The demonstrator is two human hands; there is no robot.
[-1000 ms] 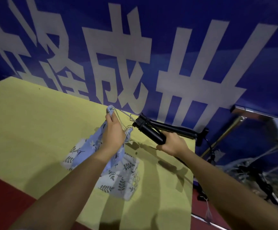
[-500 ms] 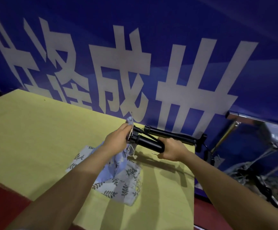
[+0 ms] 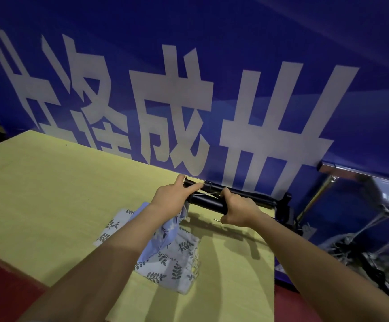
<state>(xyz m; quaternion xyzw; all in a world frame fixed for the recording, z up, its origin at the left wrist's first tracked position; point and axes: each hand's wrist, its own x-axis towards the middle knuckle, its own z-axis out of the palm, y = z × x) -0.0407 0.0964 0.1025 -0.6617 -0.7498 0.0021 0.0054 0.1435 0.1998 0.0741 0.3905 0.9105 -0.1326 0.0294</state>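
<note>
A folded black tripod point(image 3: 208, 201) is held level above the yellow table point(image 3: 49, 194), its far end reaching past the table's right edge. My right hand point(image 3: 240, 209) grips its thick tube from the near side. My left hand point(image 3: 172, 198) is curled round the tripod's left end, with a thin white cord running between the two hands. A light blue drawstring bag with a leaf print point(image 3: 168, 256) hangs from under my left hand, and its lower part lies crumpled on the table.
A blue banner with large white characters point(image 3: 188, 101) stands right behind the table. Metal stands and dark gear point(image 3: 363, 228) are heaped on the floor to the right. A red floor point(image 3: 3, 287) shows at the lower left.
My left hand has come over from the raised bag mouth to the tripod's left end and closed on it. The tripod has levelled out, and the bag has sagged down under the hand.
</note>
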